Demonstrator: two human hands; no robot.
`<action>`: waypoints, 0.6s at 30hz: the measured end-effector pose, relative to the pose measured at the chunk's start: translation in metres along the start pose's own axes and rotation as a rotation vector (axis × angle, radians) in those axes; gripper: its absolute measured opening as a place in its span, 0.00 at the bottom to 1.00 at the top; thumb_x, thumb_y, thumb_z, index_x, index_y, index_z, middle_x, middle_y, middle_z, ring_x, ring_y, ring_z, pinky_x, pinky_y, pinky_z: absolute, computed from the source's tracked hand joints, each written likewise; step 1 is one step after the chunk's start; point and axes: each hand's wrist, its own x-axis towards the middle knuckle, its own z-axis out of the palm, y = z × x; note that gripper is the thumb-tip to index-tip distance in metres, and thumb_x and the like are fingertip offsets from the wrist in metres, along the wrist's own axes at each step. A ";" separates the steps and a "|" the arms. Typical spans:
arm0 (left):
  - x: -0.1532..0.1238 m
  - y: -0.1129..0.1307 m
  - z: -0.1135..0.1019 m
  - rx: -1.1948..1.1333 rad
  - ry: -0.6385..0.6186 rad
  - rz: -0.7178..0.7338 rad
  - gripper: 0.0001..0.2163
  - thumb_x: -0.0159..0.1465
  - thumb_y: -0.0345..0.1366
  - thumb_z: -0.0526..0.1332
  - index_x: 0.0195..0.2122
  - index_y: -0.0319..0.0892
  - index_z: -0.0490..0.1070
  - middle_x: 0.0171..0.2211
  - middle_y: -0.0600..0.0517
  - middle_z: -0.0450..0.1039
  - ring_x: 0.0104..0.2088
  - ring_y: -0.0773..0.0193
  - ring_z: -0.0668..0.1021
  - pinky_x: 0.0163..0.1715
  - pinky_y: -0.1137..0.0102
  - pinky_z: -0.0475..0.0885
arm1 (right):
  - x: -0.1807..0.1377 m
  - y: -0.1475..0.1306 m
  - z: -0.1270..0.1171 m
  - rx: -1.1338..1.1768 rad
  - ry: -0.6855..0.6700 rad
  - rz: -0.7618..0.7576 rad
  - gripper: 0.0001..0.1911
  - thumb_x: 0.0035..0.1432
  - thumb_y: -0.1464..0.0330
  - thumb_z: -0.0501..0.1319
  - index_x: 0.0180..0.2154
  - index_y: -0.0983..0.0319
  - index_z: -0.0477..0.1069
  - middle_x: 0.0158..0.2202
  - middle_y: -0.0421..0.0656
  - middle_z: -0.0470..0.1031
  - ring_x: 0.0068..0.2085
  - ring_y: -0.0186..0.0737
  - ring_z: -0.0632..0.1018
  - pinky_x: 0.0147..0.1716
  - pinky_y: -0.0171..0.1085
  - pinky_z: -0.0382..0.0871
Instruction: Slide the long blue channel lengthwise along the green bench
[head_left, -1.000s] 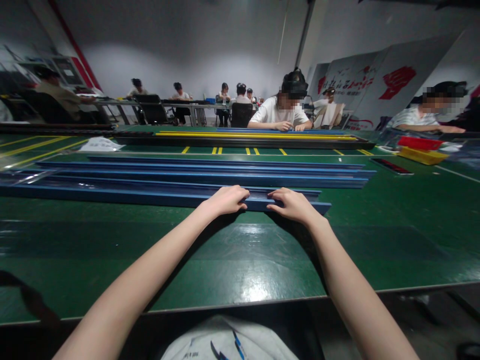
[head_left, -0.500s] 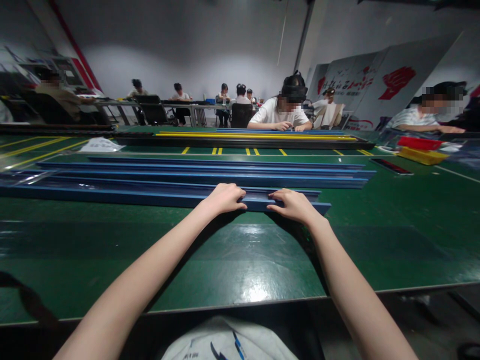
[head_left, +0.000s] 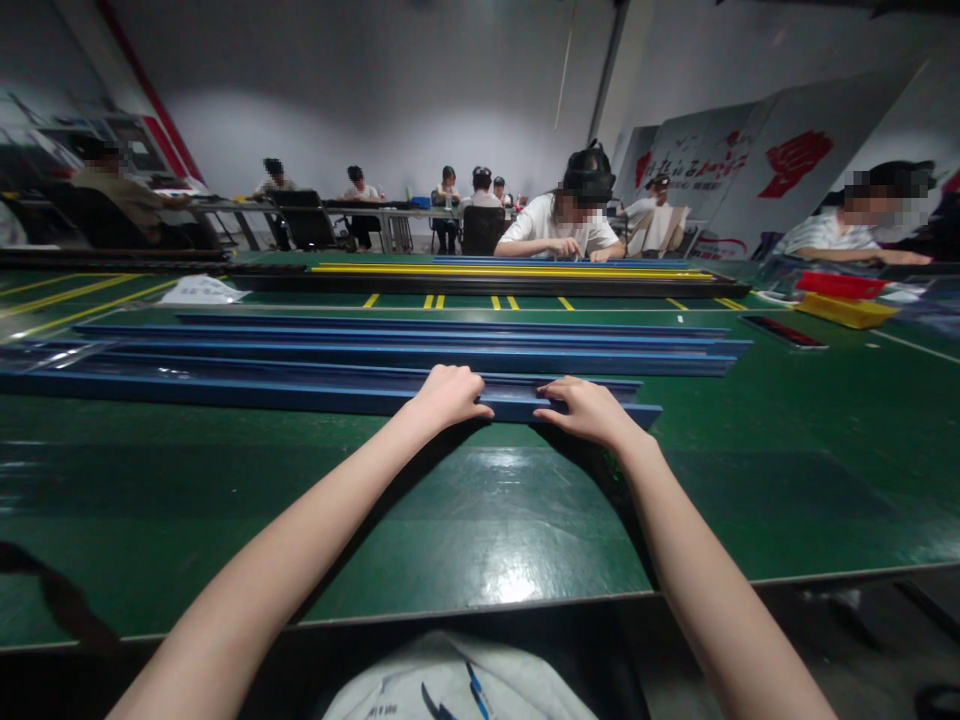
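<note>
Both my arms reach forward over a green table [head_left: 465, 520]. My left hand [head_left: 448, 394] and my right hand [head_left: 587, 408] rest side by side on the nearest long blue rail [head_left: 225, 392], fingers curled over its top edge and gripping it. The rail lies flat, running far to the left and ending just right of my right hand. More long blue rails [head_left: 420, 340] lie parallel behind it.
Yellow and blue rails [head_left: 510, 270] lie on the far table, where a person in white [head_left: 559, 225] sits. A red and yellow tray [head_left: 844, 298] and another person [head_left: 855, 235] are at the right. White paper [head_left: 201, 290] lies at the far left.
My left hand has slid slightly to the left along the rail. The right hand and the rail stay where they were.
</note>
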 end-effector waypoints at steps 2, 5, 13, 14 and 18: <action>0.000 0.000 0.000 -0.010 0.001 0.014 0.18 0.56 0.51 0.57 0.32 0.40 0.74 0.31 0.43 0.75 0.35 0.53 0.76 0.30 0.69 0.63 | 0.000 0.000 0.001 -0.005 0.004 -0.007 0.19 0.56 0.58 0.54 0.45 0.61 0.71 0.46 0.47 0.73 0.48 0.42 0.72 0.45 0.36 0.63; 0.000 -0.001 0.002 -0.030 0.013 0.036 0.16 0.56 0.49 0.58 0.32 0.40 0.74 0.31 0.44 0.75 0.36 0.53 0.76 0.30 0.69 0.63 | 0.000 0.000 0.001 -0.013 0.007 -0.021 0.19 0.56 0.58 0.54 0.44 0.62 0.71 0.46 0.47 0.73 0.47 0.42 0.72 0.44 0.36 0.64; 0.001 -0.002 0.005 -0.031 0.027 0.067 0.13 0.56 0.47 0.59 0.34 0.43 0.72 0.33 0.46 0.75 0.37 0.55 0.76 0.30 0.70 0.64 | 0.000 -0.001 0.000 -0.040 -0.011 -0.014 0.16 0.56 0.59 0.54 0.42 0.60 0.72 0.44 0.46 0.74 0.46 0.41 0.72 0.42 0.35 0.63; 0.001 -0.002 0.005 -0.024 0.027 0.073 0.13 0.57 0.47 0.59 0.34 0.43 0.72 0.33 0.46 0.75 0.37 0.55 0.76 0.30 0.70 0.64 | 0.000 -0.001 0.000 -0.046 -0.012 -0.012 0.16 0.56 0.58 0.54 0.41 0.60 0.72 0.44 0.46 0.74 0.46 0.41 0.72 0.42 0.35 0.63; 0.001 -0.001 0.005 -0.004 0.022 0.077 0.14 0.57 0.47 0.59 0.34 0.41 0.71 0.35 0.45 0.75 0.37 0.54 0.76 0.29 0.70 0.64 | 0.000 -0.001 0.000 -0.070 -0.008 -0.015 0.16 0.57 0.58 0.53 0.40 0.60 0.72 0.42 0.46 0.74 0.44 0.41 0.73 0.39 0.34 0.63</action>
